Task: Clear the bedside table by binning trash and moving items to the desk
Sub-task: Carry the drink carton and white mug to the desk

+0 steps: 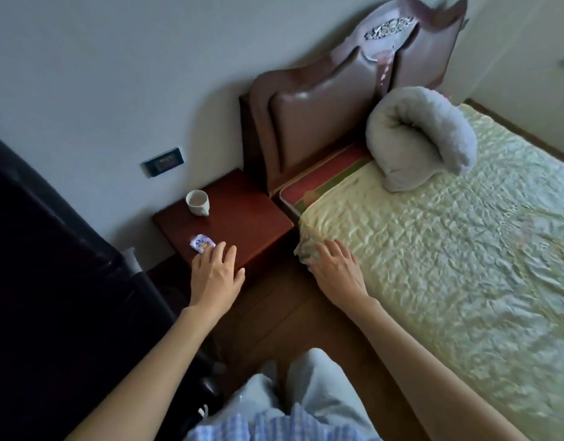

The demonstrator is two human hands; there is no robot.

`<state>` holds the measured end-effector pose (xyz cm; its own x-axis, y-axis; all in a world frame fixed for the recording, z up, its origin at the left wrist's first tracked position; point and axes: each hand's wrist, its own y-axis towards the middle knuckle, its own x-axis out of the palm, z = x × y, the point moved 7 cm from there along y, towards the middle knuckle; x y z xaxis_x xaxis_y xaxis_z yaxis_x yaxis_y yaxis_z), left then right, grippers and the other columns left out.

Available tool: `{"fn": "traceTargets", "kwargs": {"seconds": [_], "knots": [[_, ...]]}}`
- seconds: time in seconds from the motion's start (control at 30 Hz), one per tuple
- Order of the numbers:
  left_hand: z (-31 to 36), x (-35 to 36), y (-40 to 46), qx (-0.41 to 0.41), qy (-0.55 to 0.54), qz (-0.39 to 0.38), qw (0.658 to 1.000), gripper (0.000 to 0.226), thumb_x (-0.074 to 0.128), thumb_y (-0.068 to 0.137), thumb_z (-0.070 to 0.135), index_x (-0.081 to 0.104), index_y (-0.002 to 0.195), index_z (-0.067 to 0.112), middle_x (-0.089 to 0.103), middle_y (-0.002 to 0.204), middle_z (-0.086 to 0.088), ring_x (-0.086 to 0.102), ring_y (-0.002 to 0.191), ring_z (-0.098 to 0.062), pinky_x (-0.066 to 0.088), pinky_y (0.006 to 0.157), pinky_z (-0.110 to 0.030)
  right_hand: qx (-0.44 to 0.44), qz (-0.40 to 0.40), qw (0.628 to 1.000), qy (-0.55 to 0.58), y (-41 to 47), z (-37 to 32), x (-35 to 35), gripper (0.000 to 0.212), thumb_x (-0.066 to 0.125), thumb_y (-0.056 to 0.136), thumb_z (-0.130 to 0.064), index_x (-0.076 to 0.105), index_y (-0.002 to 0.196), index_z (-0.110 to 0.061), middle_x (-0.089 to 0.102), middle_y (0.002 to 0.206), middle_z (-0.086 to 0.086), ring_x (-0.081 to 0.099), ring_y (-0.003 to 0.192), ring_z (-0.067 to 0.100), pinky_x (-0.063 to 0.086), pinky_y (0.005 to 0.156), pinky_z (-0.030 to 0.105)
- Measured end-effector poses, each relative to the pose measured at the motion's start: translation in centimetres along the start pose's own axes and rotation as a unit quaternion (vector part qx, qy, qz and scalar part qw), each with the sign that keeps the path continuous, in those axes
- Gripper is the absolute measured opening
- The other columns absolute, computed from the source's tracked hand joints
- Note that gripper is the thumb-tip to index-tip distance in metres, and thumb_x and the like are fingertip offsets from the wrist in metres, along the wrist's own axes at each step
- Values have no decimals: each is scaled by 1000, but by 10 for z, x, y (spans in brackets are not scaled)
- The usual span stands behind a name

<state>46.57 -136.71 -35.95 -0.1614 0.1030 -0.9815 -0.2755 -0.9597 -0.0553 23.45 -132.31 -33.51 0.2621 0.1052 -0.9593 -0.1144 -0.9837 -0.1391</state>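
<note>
**Left hand at the wrapper on the bedside table**

Head view: the left hand (215,275) reaches over the front edge of the bedside table (242,218), fingers straight, the tips touching a small wrapper (200,242). A white cup (198,202) stands near the back of the table. The right hand (336,270) lies flat, fingers spread, on the bed cover (433,249).

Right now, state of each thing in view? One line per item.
wrapper: lying flat near the front edge of the bedside table, left hand's fingertips at it
cup: upright at the table's back, untouched; contents unclear
left hand: open, fingers extended to the wrapper
right hand: open, resting at the corner of the bedspread
blanket: rolled up, against the headboard
</note>
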Motion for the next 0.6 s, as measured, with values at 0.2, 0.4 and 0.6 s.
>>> {"fn": "traceTargets", "kwargs": {"seconds": [0.2,0.4,0.6], "knots": [[-37,7,31,-104,-6,4,995,51,65,81,33,55,124,8,57,125,-15,53,113,-32,46,91,-47,-83,-58,995,-27,98,-10,28,54,26,95,-49,41,138,-21,38,147,4,24,140,24,26,112,42],[-65,14,70,-227,-12,14,974,50,70,79,28,57,121,4,58,124,-21,54,115,-40,46,92,-53,-167,-83,982,-21,207,-26,28,47,44,95,-39,45,137,-16,41,145,9,26,139,28,25,112,43],[-83,25,105,-330,-21,29,943,51,62,86,32,52,129,6,52,133,-20,48,124,-37,41,99,-51,-255,-106,960,-37,292,-53,40,44,49,94,-35,50,132,-12,47,140,12,33,136,31,30,108,46]]}}
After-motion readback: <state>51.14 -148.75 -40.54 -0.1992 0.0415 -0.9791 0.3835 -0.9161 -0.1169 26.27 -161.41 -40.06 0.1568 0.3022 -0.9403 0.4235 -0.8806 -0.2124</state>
